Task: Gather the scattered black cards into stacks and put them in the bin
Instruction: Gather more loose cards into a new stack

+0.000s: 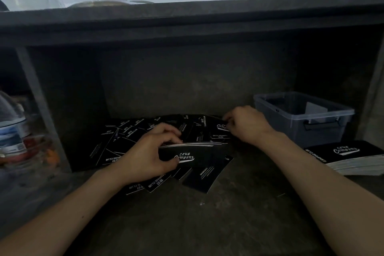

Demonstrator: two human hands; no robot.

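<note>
My left hand [149,151] clamps the stack [193,155] to keep it squared; my right hand [246,123] pinches a loose card [221,128] for adding

- Loose black cards [124,143], printed with white "Camping Club", overlap in a messy fan on the shelf floor.
- Gathered stack [193,156], logo side up, is tilted over the fan's 4 o'clock part.
- Clear open-topped bin [299,129] stands upright at the fan's 2 o'clock.
- Second stack [349,158] lies flat at the bin's 5 o'clock.

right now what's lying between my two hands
In the head view, loose black cards lie between the left hand, which grips a card stack, and the right hand, pinching a card.
</note>
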